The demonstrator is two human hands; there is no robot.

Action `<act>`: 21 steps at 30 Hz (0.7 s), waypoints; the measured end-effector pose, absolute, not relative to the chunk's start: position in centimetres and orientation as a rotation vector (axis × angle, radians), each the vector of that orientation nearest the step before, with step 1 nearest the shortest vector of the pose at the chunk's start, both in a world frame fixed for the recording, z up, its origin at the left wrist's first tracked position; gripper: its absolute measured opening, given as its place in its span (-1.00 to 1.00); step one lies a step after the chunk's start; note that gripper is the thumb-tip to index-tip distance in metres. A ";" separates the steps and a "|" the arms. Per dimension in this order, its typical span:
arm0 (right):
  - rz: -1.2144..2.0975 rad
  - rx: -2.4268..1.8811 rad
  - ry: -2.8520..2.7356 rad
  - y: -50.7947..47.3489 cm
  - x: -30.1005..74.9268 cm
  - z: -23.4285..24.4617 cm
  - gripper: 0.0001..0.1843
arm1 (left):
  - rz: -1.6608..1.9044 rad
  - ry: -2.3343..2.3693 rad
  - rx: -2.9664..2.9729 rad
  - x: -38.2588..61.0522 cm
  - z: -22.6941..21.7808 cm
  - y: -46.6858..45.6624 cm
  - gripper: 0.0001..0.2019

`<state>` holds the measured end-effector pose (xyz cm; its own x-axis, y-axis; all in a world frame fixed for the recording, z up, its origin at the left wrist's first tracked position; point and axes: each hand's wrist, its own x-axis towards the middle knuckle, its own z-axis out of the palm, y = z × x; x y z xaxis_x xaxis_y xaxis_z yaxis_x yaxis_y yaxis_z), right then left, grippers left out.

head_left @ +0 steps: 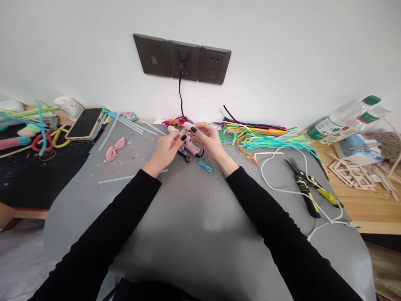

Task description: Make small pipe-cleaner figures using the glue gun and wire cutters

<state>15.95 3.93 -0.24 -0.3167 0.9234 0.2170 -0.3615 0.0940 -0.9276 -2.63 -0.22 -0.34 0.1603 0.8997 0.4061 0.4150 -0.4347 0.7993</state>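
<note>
Both my hands are close together at the far side of the grey mat (188,200), fingertips nearly meeting. My left hand (167,149) has its thumb and fingers closed in a pinch; what they hold is too small to make out. My right hand (209,140) is also pinched, beside a small pale piece that I cannot name. Between and just beyond the hands lies a pink glue gun (191,148), partly hidden by fingers. Nearer me are a small dark tool (184,156) and a blue clip-like piece (205,166).
Translucent glue sticks (115,179) and a pink bow-shaped piece (115,149) lie left, near a phone (85,123). Colourful pipe cleaners (275,141) are at the back right. Yellow-and-black pliers (308,188) sit under a looping white cable (262,171). Plastic bottles (332,127) lean farther right.
</note>
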 end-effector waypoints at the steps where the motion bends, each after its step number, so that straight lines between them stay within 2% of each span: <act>1: 1.478 -0.641 -1.268 4.0 16.0 -0.3 -0.45 | 1.242 1.238 1.936 -2.6 -0.3 -0.2 -0.49; 8: 1.449 -0.633 -1.297 4.0 16.0 -0.5 -0.48 | 1.225 1.257 1.893 -2.4 -0.6 -0.1 -0.64; 14: 1.472 -0.638 -1.268 4.0 16.0 -0.4 -0.48 | 1.225 1.235 1.917 -2.6 -0.4 -0.2 -0.56; 21: 1.508 -0.596 -1.242 3.8 15.8 -0.2 -0.48 | 1.239 1.236 1.903 -2.4 -0.8 0.0 -0.65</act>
<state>15.85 3.79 -0.20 -0.3305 0.9157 0.2287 -0.3996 0.0838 -0.9129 -2.43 -0.04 -0.77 0.1529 0.9037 0.3999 0.3976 -0.4267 0.8123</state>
